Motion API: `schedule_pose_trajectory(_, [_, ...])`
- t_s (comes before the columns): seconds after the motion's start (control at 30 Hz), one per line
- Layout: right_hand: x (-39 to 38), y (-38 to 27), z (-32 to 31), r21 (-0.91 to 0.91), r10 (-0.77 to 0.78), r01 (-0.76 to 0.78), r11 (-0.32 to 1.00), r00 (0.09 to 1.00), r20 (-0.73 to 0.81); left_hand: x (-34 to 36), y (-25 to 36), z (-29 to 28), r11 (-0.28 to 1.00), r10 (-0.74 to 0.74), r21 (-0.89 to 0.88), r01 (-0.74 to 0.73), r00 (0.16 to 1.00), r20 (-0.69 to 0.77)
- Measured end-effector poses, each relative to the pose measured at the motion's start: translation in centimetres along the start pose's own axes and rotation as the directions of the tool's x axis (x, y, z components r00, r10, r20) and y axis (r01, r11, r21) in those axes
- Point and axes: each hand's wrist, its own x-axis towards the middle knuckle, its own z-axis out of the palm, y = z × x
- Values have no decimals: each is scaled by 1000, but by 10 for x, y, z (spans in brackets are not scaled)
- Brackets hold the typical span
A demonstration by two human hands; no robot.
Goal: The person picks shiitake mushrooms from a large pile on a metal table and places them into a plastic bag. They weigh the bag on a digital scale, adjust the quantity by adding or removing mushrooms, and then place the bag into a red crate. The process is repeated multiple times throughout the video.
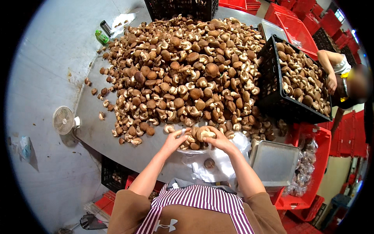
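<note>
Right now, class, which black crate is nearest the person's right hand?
The mushroom-filled crate right of the pile; others, like the far crate behind the pile, sit farther from the right hand.

A round white fan (63, 120) sits near a pale wall (43, 78) bearing a bluish bag (25, 147), while a green bottle (102, 37) stands just beside a dark flask (105, 28); stacked red crates (330, 22) and another person (329, 74) appear at far right.
</note>
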Motion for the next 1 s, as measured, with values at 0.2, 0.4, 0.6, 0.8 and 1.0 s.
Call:
schedule_pose_trajectory(0.2, [-48, 24, 8, -212, -180, 161, 964, 980, -78, -54, -6, 16, 918, 379, 169, -358, 919, -113])
schedule_pose_trajectory(0.4, [-82, 41, 17, -337, -269, 212, 917, 954, -131, -102, 14, 35, 889, 458, 133, -438, 854, -248])
schedule_pose_trajectory(0.6, [-64, 86, 24, 132, -6, 44, 990, 961, -275, -111, -13, 40, 889, 457, 208, -408, 813, -361])
schedule_pose_trajectory(0.8, [-57, 71, 47, 94, 58, -24, 995, 925, -376, -119, -24, 42, 876, 468, 317, -364, 801, -372])
schedule_pose_trajectory(1.0, [-40, 140, 44, -84, -228, 219, 972, 799, -557, -136, 2, 50, 902, 427, 219, -372, 842, -330])
